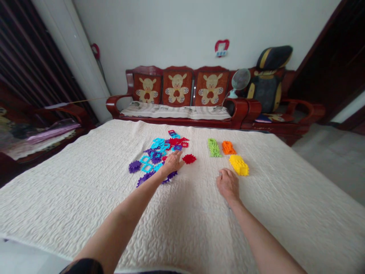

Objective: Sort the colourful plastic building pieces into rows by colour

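Head view: the left hand [173,161] is just left of the separate red piece [189,158], palm down, fingers reaching over a mixed pile [156,156] of purple, blue and red pieces; whether it grasps any, I cannot tell. Right of the red piece, the right hand [228,183] has its fingers curled, its grip hidden. Also right of the red piece are green pieces [213,147], orange pieces [228,147] and, farthest, yellow pieces [238,164]. Beneath it spreads a quilted cover [171,224]; well beyond it stands a wooden sofa [182,121].
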The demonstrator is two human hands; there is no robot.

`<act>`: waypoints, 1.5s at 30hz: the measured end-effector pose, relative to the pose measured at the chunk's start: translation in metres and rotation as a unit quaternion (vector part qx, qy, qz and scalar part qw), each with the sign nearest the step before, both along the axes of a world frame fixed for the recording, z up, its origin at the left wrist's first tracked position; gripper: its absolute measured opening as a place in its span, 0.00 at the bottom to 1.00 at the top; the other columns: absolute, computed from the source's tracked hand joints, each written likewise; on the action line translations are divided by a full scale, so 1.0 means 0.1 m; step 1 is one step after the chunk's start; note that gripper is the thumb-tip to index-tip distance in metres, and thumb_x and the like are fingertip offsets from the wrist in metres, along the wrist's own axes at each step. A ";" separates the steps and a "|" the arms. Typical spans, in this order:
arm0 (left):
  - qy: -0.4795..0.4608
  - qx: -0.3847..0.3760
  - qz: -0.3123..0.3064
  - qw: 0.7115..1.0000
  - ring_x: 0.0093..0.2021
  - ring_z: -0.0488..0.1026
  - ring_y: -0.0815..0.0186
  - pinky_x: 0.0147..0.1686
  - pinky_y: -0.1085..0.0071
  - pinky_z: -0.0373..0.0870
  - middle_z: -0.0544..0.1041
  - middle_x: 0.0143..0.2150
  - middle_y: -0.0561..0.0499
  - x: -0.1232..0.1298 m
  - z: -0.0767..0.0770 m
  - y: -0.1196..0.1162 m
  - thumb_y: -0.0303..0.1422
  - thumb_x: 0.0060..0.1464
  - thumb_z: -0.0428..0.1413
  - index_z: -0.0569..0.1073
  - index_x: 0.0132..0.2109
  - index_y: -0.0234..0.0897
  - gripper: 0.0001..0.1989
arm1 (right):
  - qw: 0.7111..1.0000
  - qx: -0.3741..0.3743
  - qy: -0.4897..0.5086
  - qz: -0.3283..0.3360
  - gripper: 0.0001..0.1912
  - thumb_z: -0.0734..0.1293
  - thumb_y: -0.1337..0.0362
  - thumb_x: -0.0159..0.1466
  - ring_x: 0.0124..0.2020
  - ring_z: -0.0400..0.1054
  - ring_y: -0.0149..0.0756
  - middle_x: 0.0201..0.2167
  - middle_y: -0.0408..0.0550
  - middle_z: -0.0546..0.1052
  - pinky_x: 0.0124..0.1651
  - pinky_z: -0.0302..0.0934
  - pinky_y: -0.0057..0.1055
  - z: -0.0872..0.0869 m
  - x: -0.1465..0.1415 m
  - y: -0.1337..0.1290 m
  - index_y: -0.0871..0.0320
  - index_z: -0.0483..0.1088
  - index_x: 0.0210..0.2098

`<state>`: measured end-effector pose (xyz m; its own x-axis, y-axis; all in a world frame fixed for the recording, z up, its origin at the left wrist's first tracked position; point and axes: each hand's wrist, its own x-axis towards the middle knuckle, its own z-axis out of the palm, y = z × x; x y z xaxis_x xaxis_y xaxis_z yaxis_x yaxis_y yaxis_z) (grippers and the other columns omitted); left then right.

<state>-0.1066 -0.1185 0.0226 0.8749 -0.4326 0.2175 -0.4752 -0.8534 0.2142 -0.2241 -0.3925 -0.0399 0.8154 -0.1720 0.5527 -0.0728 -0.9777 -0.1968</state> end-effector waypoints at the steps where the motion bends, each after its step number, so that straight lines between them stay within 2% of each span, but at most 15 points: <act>1: 0.002 0.018 0.024 1.000 0.57 0.71 0.57 0.57 0.64 0.67 0.72 0.58 0.41 -0.01 0.04 0.07 0.37 0.58 0.52 0.69 0.59 0.35 0.23 | 1.000 -0.001 0.001 -0.001 0.12 0.61 0.71 0.61 0.47 0.66 0.41 0.44 0.54 0.76 0.49 0.56 0.35 0.00 0.00 0.00 0.61 0.73 0.41; 4: 0.038 0.069 0.092 0.993 0.54 0.73 0.56 0.55 0.65 0.68 0.75 0.52 0.39 -0.01 0.12 0.23 0.37 0.59 0.50 0.75 0.52 0.34 0.18 | 1.000 -0.003 0.005 -0.004 0.12 0.61 0.71 0.61 0.47 0.66 0.41 0.45 0.55 0.76 0.49 0.56 0.35 0.01 0.00 0.00 0.61 0.73 0.41; 7: 0.066 0.094 0.113 0.987 0.52 0.74 0.55 0.53 0.66 0.68 0.78 0.48 0.38 0.01 0.14 0.32 0.38 0.59 0.50 0.78 0.48 0.32 0.18 | 1.000 -0.001 0.010 -0.008 0.12 0.61 0.71 0.61 0.48 0.66 0.41 0.45 0.54 0.76 0.48 0.55 0.34 0.02 0.00 0.01 0.61 0.73 0.41; 10: 0.077 0.072 0.126 0.986 0.50 0.75 0.57 0.52 0.68 0.69 0.80 0.46 0.40 0.07 0.12 0.34 0.33 0.56 0.51 0.79 0.47 0.33 0.16 | 1.000 0.004 0.013 -0.015 0.12 0.61 0.71 0.61 0.47 0.66 0.40 0.45 0.54 0.76 0.48 0.55 0.34 0.04 -0.01 0.03 0.61 0.73 0.42; 14: 0.069 -0.001 0.146 0.987 0.49 0.76 0.60 0.51 0.70 0.70 0.80 0.46 0.43 0.17 0.07 0.29 0.29 0.54 0.51 0.79 0.47 0.36 0.17 | 1.000 0.010 0.017 -0.018 0.12 0.61 0.71 0.62 0.48 0.66 0.40 0.45 0.53 0.76 0.49 0.54 0.34 0.05 -0.02 0.04 0.61 0.73 0.42; 16: 0.035 -0.047 0.107 0.993 0.51 0.75 0.60 0.53 0.68 0.69 0.80 0.48 0.44 0.20 0.01 0.23 0.28 0.53 0.51 0.78 0.49 0.37 0.18 | 1.000 0.012 0.018 -0.014 0.12 0.60 0.71 0.62 0.48 0.65 0.40 0.45 0.54 0.76 0.49 0.54 0.34 0.05 -0.02 0.04 0.61 0.73 0.42; 18: -0.003 -0.095 0.039 0.995 0.54 0.74 0.61 0.56 0.66 0.69 0.79 0.51 0.45 0.22 -0.05 0.12 0.27 0.53 0.51 0.76 0.52 0.37 0.19 | 1.000 0.016 0.016 -0.011 0.13 0.60 0.71 0.62 0.48 0.65 0.40 0.45 0.54 0.76 0.49 0.55 0.34 0.05 -0.02 0.04 0.61 0.73 0.42; 22: -0.032 -0.169 -0.075 0.982 0.58 0.71 0.62 0.59 0.63 0.67 0.75 0.57 0.43 0.23 -0.20 -0.16 0.27 0.52 0.54 0.72 0.56 0.37 0.23 | 1.000 0.023 0.010 -0.007 0.13 0.61 0.71 0.61 0.48 0.64 0.40 0.45 0.54 0.75 0.49 0.54 0.34 0.06 -0.03 0.04 0.61 0.73 0.42; 27: -0.010 -0.189 -0.112 0.976 0.60 0.69 0.61 0.60 0.58 0.67 0.73 0.60 0.43 0.29 -0.29 -0.34 0.30 0.51 0.57 0.67 0.60 0.38 0.28 | 1.000 0.014 0.011 -0.008 0.12 0.60 0.72 0.61 0.47 0.64 0.40 0.43 0.53 0.75 0.49 0.54 0.33 0.07 -0.04 0.05 0.60 0.73 0.41; 32: -0.009 -0.152 -0.103 0.983 0.64 0.64 0.55 0.62 0.54 0.64 0.69 0.63 0.39 0.24 -0.24 -0.24 0.33 0.49 0.61 0.62 0.64 0.38 0.35 | 1.000 0.013 0.021 -0.008 0.12 0.60 0.72 0.61 0.48 0.64 0.40 0.44 0.54 0.75 0.49 0.54 0.33 0.08 -0.04 0.04 0.61 0.73 0.41; 36: 0.009 -0.080 -0.007 0.997 0.68 0.57 0.48 0.64 0.50 0.58 0.61 0.67 0.34 0.06 -0.16 -0.03 0.41 0.51 0.60 0.57 0.67 0.34 0.39 | 1.000 0.011 0.021 -0.010 0.11 0.61 0.71 0.61 0.47 0.65 0.40 0.44 0.53 0.75 0.48 0.54 0.33 0.08 -0.04 0.04 0.61 0.72 0.41; 38: 0.031 -0.037 0.042 0.998 0.68 0.57 0.46 0.62 0.51 0.57 0.61 0.67 0.33 -0.04 -0.12 0.07 0.45 0.51 0.60 0.57 0.66 0.34 0.40 | 1.000 0.008 0.019 -0.010 0.11 0.61 0.71 0.61 0.47 0.65 0.40 0.43 0.53 0.75 0.47 0.54 0.33 0.07 -0.03 0.04 0.60 0.72 0.40; 42: 0.067 0.053 0.061 0.995 0.61 0.63 0.48 0.58 0.54 0.61 0.70 0.59 0.38 -0.20 -0.04 0.21 0.46 0.54 0.57 0.69 0.56 0.36 0.27 | 1.000 0.006 0.017 -0.015 0.11 0.61 0.71 0.61 0.46 0.65 0.40 0.43 0.53 0.75 0.47 0.54 0.34 0.06 -0.03 0.04 0.60 0.73 0.40; 45: 0.059 0.073 0.050 0.994 0.58 0.66 0.49 0.55 0.56 0.63 0.72 0.54 0.40 -0.25 -0.01 0.28 0.45 0.57 0.54 0.72 0.51 0.37 0.20 | 1.000 0.006 0.012 -0.014 0.11 0.61 0.71 0.61 0.46 0.65 0.40 0.43 0.53 0.76 0.47 0.54 0.34 0.06 -0.02 0.03 0.60 0.73 0.40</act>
